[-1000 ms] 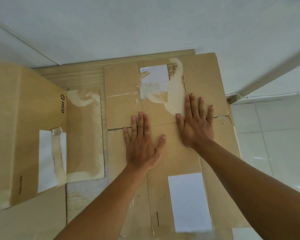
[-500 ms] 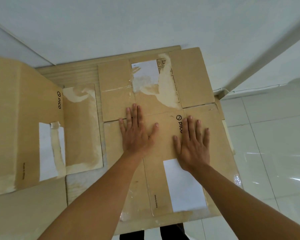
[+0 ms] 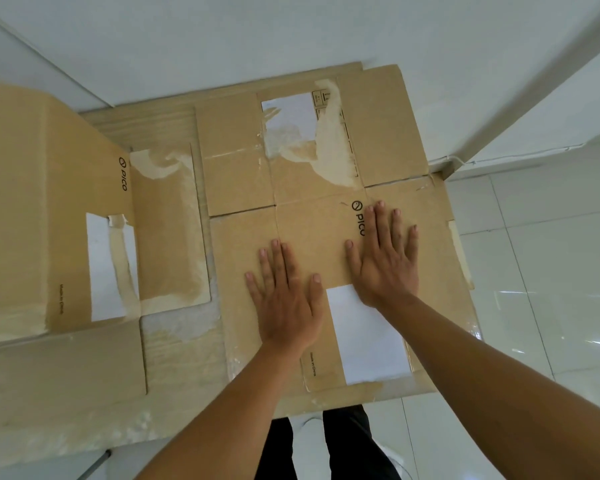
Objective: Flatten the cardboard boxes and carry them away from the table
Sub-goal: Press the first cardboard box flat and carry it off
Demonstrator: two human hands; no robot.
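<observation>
From the head camera, looking down, I was in the flattening step. Both my hands were spread open, palms down, and they gripped nothing. My left hand (image 3: 284, 299) lay flat on the middle of the flattened box (image 3: 246, 271), with the fingers pointing to 12 o'clock. My right hand (image 3: 385, 258) lay just beside it at about 2 o'clock from the left one, also flat, with the fingertips near the printed logo (image 3: 358, 216). The heel of this hand touched the top edge of the white label (image 3: 368, 337), which was between my two forearms.

The flattened box lay on the right half of the desk (image 3: 181, 362), and its right edge reached out a little over the desk edge, above the tiled floor (image 3: 551, 306). Its far flaps (image 3: 236, 174) lay open at 12 o'clock from my hands, with torn tape and paper on them. I judged that this box was already almost flat, and the pressing was only to make the folds stay down.

At 9 o'clock from my hands, well apart from them, stood the second box (image 3: 42, 209). It looked to be still upright in part, with one flap (image 3: 167, 233) lying down on the desk toward the flattened box.

The next move, as I judged it, needed a real grip: either to take the flat box by its edges and lift it away, or to turn to 9 o'clock and press down the second box first. I could not tell which one was better.
</observation>
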